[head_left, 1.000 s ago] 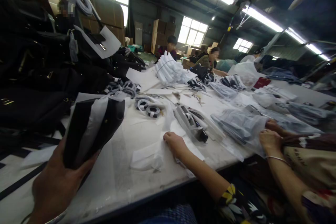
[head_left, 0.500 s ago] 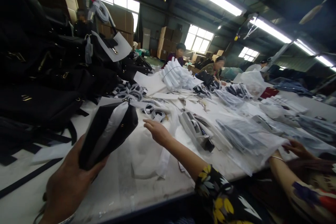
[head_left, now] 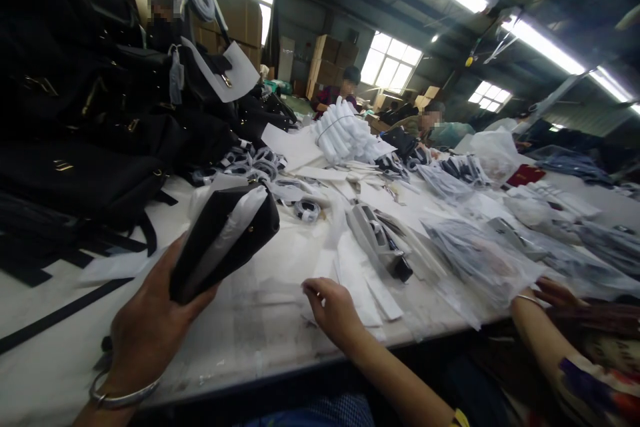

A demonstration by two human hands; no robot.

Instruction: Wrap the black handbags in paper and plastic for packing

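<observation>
My left hand (head_left: 155, 320), with a silver bangle at the wrist, grips a small black bag (head_left: 225, 240) from below, thumb on one side and fingers on the other. White wrapping runs along the bag's middle, and the bag leans up to the right above the table. To its right, my right hand (head_left: 333, 307) is low over the table's front part, its fingers curled in a pinch. Thin, blurred translucent plastic (head_left: 285, 297) lies by its fingertips; whether they hold it is unclear. White sheets (head_left: 363, 280) lie just beyond that hand.
Black bags (head_left: 75, 180) are heaped at left. A grey tape dispenser (head_left: 377, 240), coiled wrapped straps (head_left: 306, 211) and bundled white rolls (head_left: 345, 133) lie on the table. At right, a co-worker's hand (head_left: 555, 293) touches plastic-wrapped pieces (head_left: 480, 253). Other people work farther back.
My right hand has come down and toward me, its fingers now curled in. White sheets now show where plastic lay. The black bag stays in my left hand, shifted slightly right in view.
</observation>
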